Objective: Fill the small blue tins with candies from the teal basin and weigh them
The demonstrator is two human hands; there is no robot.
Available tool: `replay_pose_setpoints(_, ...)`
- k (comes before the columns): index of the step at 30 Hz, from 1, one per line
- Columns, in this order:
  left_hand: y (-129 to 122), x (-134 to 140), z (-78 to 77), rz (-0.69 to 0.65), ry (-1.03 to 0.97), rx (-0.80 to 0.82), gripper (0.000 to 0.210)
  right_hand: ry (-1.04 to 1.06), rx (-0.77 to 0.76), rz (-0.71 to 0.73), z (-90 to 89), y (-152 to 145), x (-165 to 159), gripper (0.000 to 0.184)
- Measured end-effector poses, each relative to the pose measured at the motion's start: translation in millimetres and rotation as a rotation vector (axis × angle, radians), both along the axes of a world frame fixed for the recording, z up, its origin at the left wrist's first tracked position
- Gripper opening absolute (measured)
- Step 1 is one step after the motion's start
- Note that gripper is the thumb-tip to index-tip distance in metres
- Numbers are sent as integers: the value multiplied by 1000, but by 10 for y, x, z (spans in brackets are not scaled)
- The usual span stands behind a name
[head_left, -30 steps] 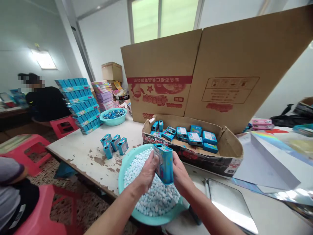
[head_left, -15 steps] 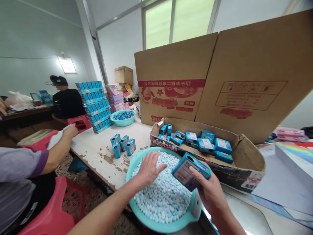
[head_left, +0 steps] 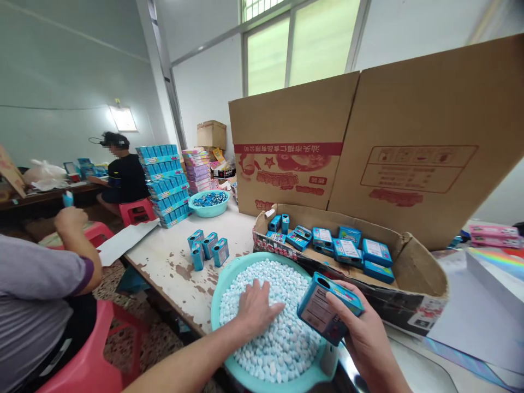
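Observation:
My left hand (head_left: pixel 258 311) rests palm down on pale blue and white candies (head_left: pixel 282 349), its fingers spread and the tips partly sunk among them. The candies fill a turquoise basin (head_left: pixel 216 305) on the table. Over the basin's right side, my right hand (head_left: pixel 364 322) grips a small blue candy box (head_left: pixel 327 308), tilted, with a dark round hole in its top facing up. Beyond the basin, several blue boxes (head_left: pixel 346 248) lie in a low cut-down carton (head_left: pixel 409 262). Several more blue boxes (head_left: pixel 208 245) stand on the table to the left.
A second turquoise basin (head_left: pixel 210 210) holds blue wrapped pieces. Behind it rise stacked blue box trays (head_left: pixel 166 185) and pink-purple boxes (head_left: pixel 198 169). A large cardboard sheet (head_left: pixel 295 120) stands at the back. A co-worker's arm (head_left: pixel 76 234) is at left, near a red stool (head_left: pixel 90 349).
My left hand has lowered into the candies. The box in my right hand has shifted slightly right and down. The co-worker's hand at left has moved away from the white sheet, holding something small and blue.

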State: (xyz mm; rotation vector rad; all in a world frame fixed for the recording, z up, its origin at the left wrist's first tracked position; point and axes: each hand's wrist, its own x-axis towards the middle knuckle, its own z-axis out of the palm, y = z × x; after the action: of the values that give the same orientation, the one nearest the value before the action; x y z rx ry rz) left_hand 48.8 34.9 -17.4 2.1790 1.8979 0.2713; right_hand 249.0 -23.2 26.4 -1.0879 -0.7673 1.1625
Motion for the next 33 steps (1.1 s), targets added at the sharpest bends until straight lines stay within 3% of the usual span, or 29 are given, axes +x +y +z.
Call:
replay_pose_setpoints(3,48,38,-23,-5,-54,25,45,-135,1,14,42,4,-41,59)
replay_pose_setpoints(6,140,9,-56,8,-254,2,33,-228,7,5,108,11,-72,58)
replay_pose_setpoints(10,205,-27,-22,112,-811,-187,18,-304,2,-7,128,2,-75,58)
replay_pose_setpoints(15,230,-16,195,313,-1546,-596,32,-306,8,-13,74,15,-59,57)
replay_pose_setpoints(17,280,7,266,398,-1719,-664,34,-301,16,-10,81,51,-58,57)
replay_pose_setpoints(20,355,48,344,504,-1814,-735,30,-360,29,-2,141,105,-59,54)
replay_pose_setpoints(23,347,74,482,510,-1869,-705,19,-541,60,-13,204,123,-81,45)
replay_pose_setpoints(29,415,194,865,256,-2007,-450,17,-856,127,47,140,264,-312,34)
replay_pose_setpoints(33,459,314,875,222,-1933,-236,27,-1010,212,70,144,372,-497,30)
